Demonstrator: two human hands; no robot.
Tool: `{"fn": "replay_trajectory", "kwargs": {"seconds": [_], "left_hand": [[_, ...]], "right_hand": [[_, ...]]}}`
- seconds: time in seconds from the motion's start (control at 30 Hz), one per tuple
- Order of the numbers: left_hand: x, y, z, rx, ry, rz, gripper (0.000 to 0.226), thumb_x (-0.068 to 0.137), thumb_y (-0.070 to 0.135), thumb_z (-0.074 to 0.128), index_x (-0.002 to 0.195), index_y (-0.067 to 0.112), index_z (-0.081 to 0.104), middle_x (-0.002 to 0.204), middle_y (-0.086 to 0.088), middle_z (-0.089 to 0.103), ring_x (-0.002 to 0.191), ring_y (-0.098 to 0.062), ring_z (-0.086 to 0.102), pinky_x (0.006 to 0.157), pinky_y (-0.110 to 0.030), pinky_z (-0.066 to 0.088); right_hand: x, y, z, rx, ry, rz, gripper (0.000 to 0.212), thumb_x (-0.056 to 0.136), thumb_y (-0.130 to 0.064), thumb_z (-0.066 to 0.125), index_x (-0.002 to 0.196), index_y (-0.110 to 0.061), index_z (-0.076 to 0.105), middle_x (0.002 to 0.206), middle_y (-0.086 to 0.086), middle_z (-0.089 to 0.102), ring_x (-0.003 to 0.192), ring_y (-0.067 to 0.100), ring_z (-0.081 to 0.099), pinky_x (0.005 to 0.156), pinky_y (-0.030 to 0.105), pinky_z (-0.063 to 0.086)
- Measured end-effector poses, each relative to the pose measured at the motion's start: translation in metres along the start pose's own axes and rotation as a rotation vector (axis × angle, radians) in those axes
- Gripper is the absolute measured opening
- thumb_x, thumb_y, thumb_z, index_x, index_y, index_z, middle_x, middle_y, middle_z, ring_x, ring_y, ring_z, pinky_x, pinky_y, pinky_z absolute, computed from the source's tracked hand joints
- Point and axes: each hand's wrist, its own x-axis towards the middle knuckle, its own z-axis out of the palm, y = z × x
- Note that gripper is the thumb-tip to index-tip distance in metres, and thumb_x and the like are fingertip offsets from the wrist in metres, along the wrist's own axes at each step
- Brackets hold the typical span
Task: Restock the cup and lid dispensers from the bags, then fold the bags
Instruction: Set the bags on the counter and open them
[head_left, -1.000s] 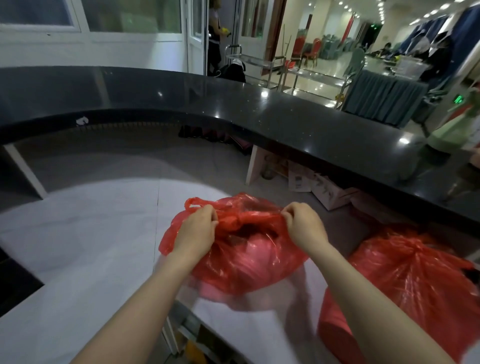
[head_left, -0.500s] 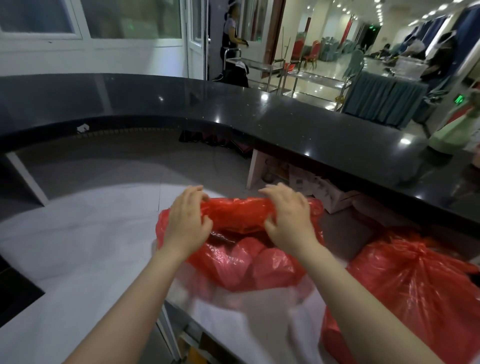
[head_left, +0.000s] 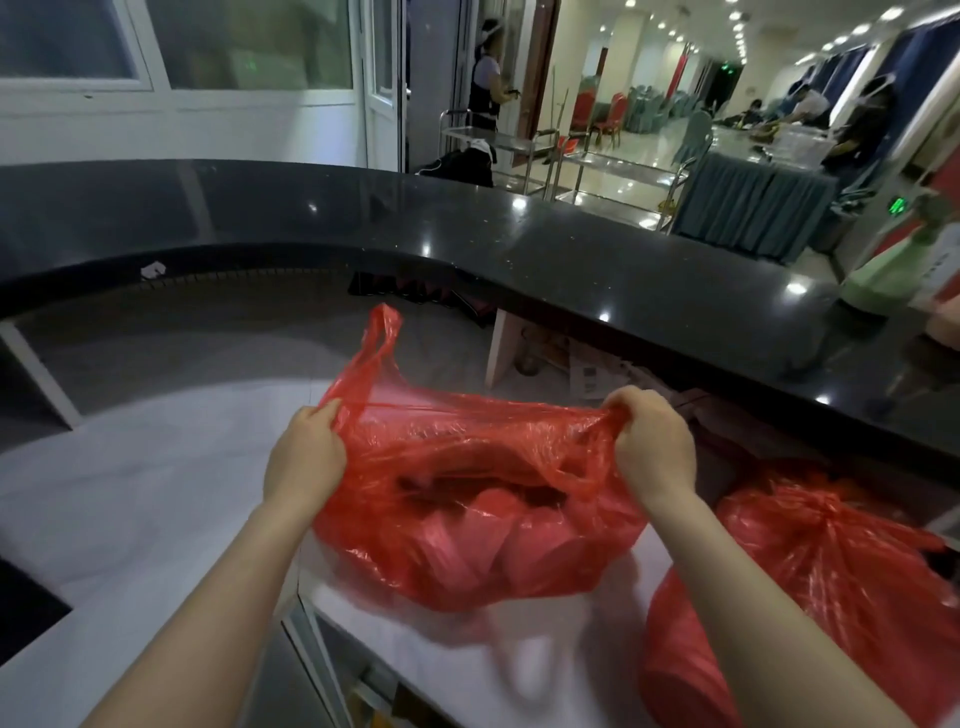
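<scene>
So on the far left there's the pale worktop (head_left: 130, 467), curving round under a raised black counter (head_left: 597, 260) that has a little scrap of white paper (head_left: 153, 269) sitting near its inner edge. The left hand (head_left: 304, 457) has its fingers curled tight around the left edge of a red plastic bag (head_left: 467, 519), pinching the thin film just below one handle loop (head_left: 382, 332), which sticks straight up above the hand. The bag sits on the worktop right in the middle, between both hands, with its mouth pulled wide and the top edge stretched taut from one hand to the other. Inside it you can make out round shapes under the red film, looks like stacks of something, but it's too blurry through the plastic to say cups or lids. The right hand (head_left: 652, 447) is also closed, gripping the right edge of the bag with a bunch of crumpled film in its fist. Just right of that arm there's a second red bag (head_left: 841, 571), tied or bunched at the top and bulging full, sitting close to the first one under the edge of the black counter. Under the counter behind the bags some cardboard boxes (head_left: 592, 371) are tucked in. Up at the far right on the counter top is a pale green spray bottle (head_left: 893, 270).
</scene>
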Motion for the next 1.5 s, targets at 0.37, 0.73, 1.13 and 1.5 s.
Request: {"fn": "replay_trajectory", "kwargs": {"seconds": [0.37,0.73,1.13,1.5], "left_hand": [[-0.027,0.030,-0.004,0.199,0.057,0.518,0.072,0.067,0.008,0.078,0.133,0.017,0.053,0.154,-0.019,0.024,0.142,-0.039,0.022,0.112,-0.054,0.017],[-0.008,-0.002,0.032,0.222,-0.641,0.449,0.086,0.077,0.072,0.052,0.148,0.032,0.026,0.151,-0.002,0.034,0.138,-0.025,0.033,0.111,-0.037,0.030],[0.029,-0.006,0.043,-0.212,-0.358,0.104,0.067,0.078,0.047,0.071,0.130,0.011,0.049,0.132,-0.007,0.055,0.119,-0.023,0.052,0.090,-0.026,0.037],[-0.015,0.002,0.009,0.287,-0.300,0.663,0.072,0.070,0.044,0.078,0.135,0.031,0.050,0.131,0.006,0.059,0.109,-0.020,0.063,0.077,-0.034,0.054]], "right_hand": [[-0.022,-0.071,0.002,0.118,-0.072,-0.659,0.030,0.084,-0.023,0.061,0.113,-0.018,0.065,0.111,-0.002,0.067,0.105,0.015,0.058,0.092,0.027,0.044],[-0.032,-0.039,0.007,-0.282,-0.509,-0.655,0.021,0.069,-0.025,0.055,0.087,-0.021,0.066,0.090,-0.002,0.063,0.088,0.025,0.058,0.083,0.034,0.043],[-0.069,0.028,-0.007,-0.307,-0.726,-0.263,0.061,0.095,-0.061,0.027,0.098,-0.022,0.074,0.153,-0.011,0.034,0.145,0.008,0.013,0.116,0.052,-0.010],[-0.088,0.034,0.004,-0.358,0.079,-0.660,0.013,0.071,-0.030,0.064,0.081,-0.022,0.065,0.091,-0.004,0.063,0.094,0.021,0.054,0.083,0.037,0.036]]}}
